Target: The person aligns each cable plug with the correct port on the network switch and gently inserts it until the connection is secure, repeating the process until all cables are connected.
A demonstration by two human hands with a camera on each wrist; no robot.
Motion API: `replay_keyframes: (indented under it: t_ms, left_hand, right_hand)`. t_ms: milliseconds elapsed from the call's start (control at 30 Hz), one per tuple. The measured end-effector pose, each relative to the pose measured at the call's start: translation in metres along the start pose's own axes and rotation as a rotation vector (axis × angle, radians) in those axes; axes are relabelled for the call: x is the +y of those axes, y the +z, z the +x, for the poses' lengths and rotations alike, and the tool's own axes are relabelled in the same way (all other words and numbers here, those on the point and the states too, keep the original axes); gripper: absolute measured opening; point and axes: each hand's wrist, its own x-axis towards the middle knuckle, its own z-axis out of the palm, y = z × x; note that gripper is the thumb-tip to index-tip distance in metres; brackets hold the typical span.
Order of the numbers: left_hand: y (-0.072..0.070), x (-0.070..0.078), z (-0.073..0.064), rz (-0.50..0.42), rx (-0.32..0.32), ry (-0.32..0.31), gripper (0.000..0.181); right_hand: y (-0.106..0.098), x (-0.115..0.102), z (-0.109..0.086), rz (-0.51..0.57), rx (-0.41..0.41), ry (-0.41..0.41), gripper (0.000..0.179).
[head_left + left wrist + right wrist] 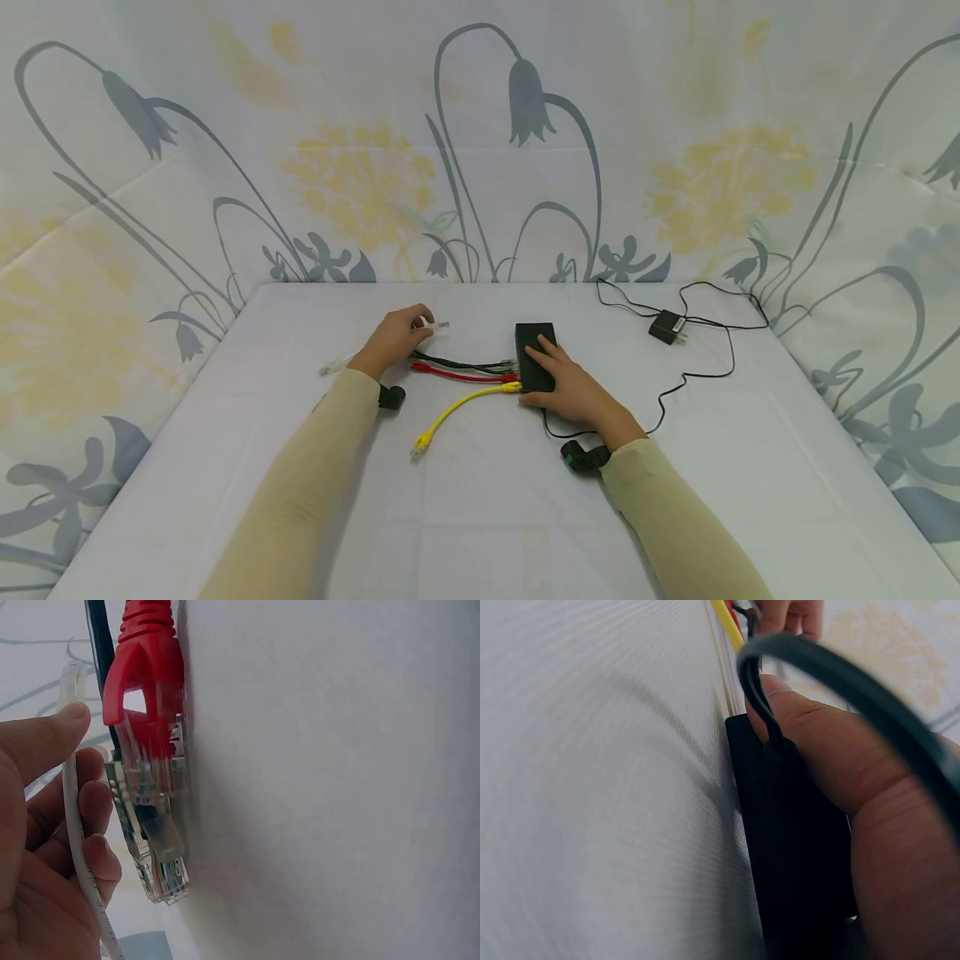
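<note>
My left hand (395, 340) pinches a white Ethernet cable (69, 791) between thumb and fingers just behind its clear plug (73, 679). In the left wrist view, the loose plugs of a red cable (154, 652) and darker cables hang beside that hand. At the table's middle, my right hand (576, 390) holds a black network switch (527, 377), fingers spread over its top and thumb at the near end. Black, red (461, 375) and yellow cables (453, 408) run from the switch's left side. A thin black power cord (756, 701) leaves its near end by my thumb.
A black power adapter (666, 327) lies at the back right, its cord (705, 375) looped around it. The white cable's other plug (330, 367) lies left of my left wrist. White cloth (480, 517) covers the table, with a flowered curtain (480, 167) behind.
</note>
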Motion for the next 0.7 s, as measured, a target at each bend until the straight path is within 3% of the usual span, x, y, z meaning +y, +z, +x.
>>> replay_keyframes:
  t_ms: [267, 700]
  left_hand:
    - [0.002, 0.006, 0.004, 0.039, -0.02, -0.003, 0.027]
    - [0.005, 0.015, 0.004, 0.003, 0.025, 0.038, 0.023]
  right_hand:
    - [0.0, 0.001, 0.0, -0.01, 0.001, 0.0, 0.088]
    - [0.001, 0.002, 0.0, -0.003, 0.004, 0.003, 0.088]
